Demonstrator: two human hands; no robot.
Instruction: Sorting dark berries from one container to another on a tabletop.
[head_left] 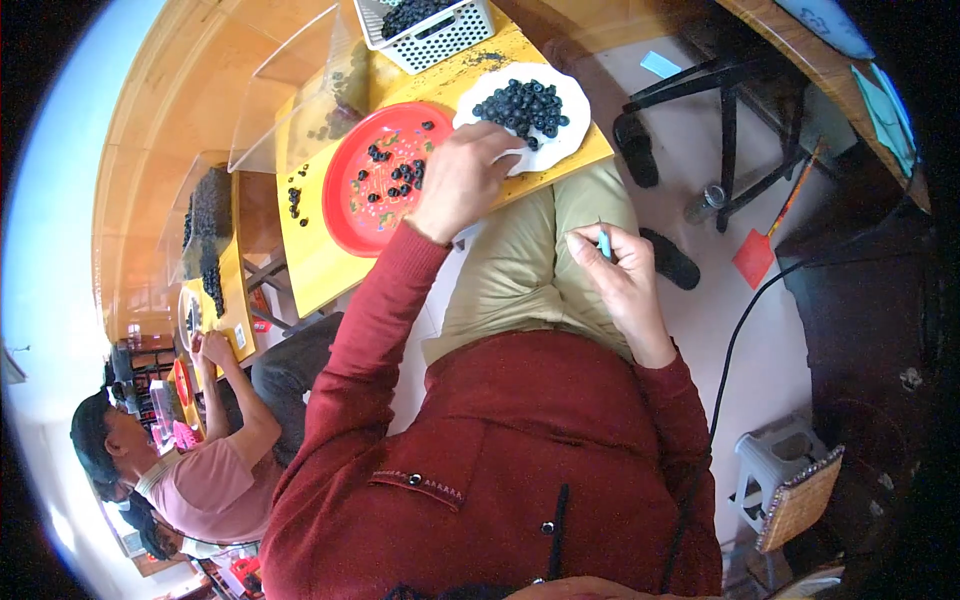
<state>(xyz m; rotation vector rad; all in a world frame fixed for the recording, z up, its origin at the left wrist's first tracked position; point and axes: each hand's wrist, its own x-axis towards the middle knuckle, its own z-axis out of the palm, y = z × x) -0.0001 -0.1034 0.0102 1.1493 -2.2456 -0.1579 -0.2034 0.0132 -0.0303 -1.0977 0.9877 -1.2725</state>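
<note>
My left hand [465,180] reaches over the gap between a red round tray [345,215] and a white scalloped plate [572,95]. Its fingers are bent together at the plate's near edge; what they pinch, if anything, is hidden. A heap of small dark round pieces, like beads or berries [520,105], fills the plate's middle. More black pieces [405,178] lie scattered on the tray. Above my right thigh, my right hand [625,285] is closed around a small teal-handled tool [604,242] with a thin tip pointing up.
The yellow table [300,270] bears a white perforated basket [440,45] of black pieces and a clear panel [290,100]. Another person [215,480] works at the left. A grey stool [780,465], a red dustpan-like scoop [753,258] and a black cable [735,350] are at the right.
</note>
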